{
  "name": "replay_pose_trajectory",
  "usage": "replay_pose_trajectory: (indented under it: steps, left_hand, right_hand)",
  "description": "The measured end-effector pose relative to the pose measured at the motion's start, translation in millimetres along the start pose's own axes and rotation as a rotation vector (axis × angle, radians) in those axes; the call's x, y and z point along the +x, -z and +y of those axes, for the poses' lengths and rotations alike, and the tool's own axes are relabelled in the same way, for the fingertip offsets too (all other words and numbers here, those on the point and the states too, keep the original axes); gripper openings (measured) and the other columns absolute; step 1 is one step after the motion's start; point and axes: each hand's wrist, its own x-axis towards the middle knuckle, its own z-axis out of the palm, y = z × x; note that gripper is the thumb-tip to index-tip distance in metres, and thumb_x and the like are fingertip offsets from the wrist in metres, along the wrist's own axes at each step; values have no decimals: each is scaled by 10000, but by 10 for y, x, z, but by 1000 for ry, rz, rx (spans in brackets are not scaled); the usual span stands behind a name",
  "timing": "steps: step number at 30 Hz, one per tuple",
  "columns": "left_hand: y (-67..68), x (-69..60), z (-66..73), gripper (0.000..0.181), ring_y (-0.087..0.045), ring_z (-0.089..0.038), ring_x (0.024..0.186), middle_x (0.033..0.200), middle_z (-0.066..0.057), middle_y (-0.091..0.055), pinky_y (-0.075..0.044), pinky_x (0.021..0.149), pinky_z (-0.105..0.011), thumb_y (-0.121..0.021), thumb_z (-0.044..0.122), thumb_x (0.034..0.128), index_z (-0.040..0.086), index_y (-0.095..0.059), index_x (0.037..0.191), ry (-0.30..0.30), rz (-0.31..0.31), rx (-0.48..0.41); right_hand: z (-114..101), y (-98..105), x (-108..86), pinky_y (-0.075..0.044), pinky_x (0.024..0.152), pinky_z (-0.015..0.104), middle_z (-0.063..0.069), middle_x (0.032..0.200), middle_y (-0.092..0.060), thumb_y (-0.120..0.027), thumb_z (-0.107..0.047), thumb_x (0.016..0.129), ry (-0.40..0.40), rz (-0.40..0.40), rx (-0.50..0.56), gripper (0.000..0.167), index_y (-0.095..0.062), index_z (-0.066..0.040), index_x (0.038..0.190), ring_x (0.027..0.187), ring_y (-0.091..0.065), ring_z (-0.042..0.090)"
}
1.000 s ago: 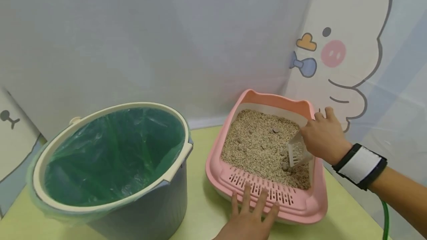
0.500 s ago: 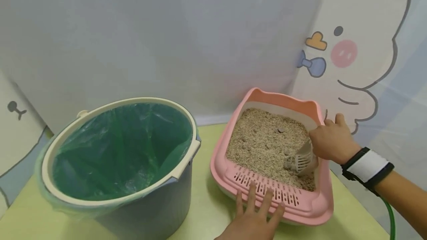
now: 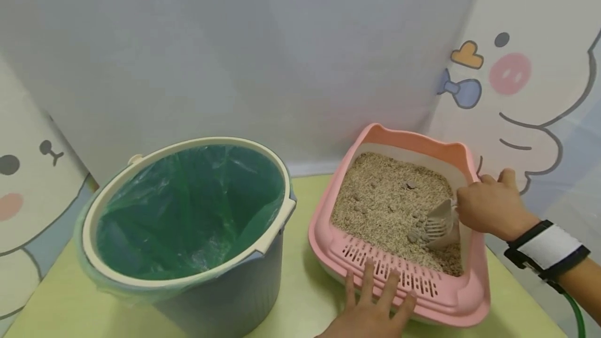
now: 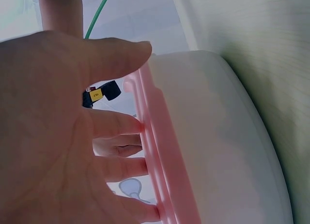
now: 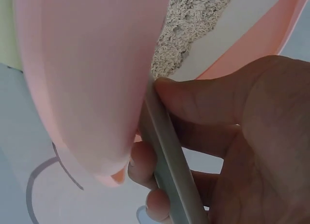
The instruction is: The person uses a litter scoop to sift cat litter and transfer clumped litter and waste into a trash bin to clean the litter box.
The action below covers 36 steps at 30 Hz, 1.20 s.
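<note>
Scoop is gripped by its handle in the right hand: thumb laid against one side, fingers curled round from the other, as seen from the right wrist. Right forearm is angled in from the right edge; the wrist is strapped with a black and white band. The right hand is held over the right wall of the pink litter tray, just beside its rim. Scoop's slotted head is tilted and partly sunk in the litter, near the tray's near right corner; dark clumps are seen right at its slots.

Left hand is extended from the bottom edge, fingers spread and nearly straight, nothing gripped. Fingertips are rested on the tray's near rim, at the slotted ledge; in the left wrist view the thumb tip is placed against the pink rim too.

Tray is set on the yellow-green tabletop. Grey bucket, lined with a green bag folded over its rim, is stood to the tray's left, apart from it.
</note>
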Motion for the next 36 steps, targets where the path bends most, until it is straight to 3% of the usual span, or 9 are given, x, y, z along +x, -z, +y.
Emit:
replay_pose_trajectory:
  steps: [4,11,17,24,32,36]
  left_hand:
    - [53,8,-2,834,-105,-474,1624,1792,4,-66,-300,1196,-733,-285,833,964,449,-67,1672,1,-19,-19]
    - [107,9,5,845,-113,-468,1624,1791,0,-76,-285,1205,-734,-318,839,953,453,-89,1669,5,-37,-20]
    - [68,13,17,837,-118,-478,1621,1791,6,-85,-316,1184,-738,-319,833,957,451,-101,1669,10,-35,-14]
    - [31,13,11,845,-126,-477,1621,1791,7,-93,-339,1170,-738,-335,828,958,445,-93,1672,11,-29,-10]
    - [46,-12,22,848,-123,-475,1622,1792,7,-88,-320,1184,-735,-325,832,957,449,-75,1670,22,-28,-4]
    - [42,-24,30,833,-106,-481,1622,1792,1,-75,-305,1192,-735,-288,831,964,446,-70,1670,16,-27,6]
  right_hand:
    - [20,3,0,-243,681,512,-61,526,-369,-710,-165,821,-44,-63,44,401,-425,-214,544,574,-350,203]
    - [-53,-50,-19,-221,630,457,-79,515,-291,-706,-171,822,-14,41,64,458,-379,-243,510,547,-296,167]
    - [-153,-74,-23,-213,625,421,-79,506,-299,-705,-204,863,-39,-27,111,446,-429,-265,518,555,-311,153]
    - [-286,-80,20,-181,566,362,-109,511,-231,-711,-195,864,-5,1,159,476,-403,-275,511,537,-259,125]
    - [-436,-63,84,-239,604,416,-120,477,-330,-740,-232,881,-14,6,195,473,-454,-286,508,537,-318,133]
    - [-549,-68,110,-183,599,382,-103,470,-334,-760,-252,893,-28,-23,227,437,-528,-293,525,512,-292,130]
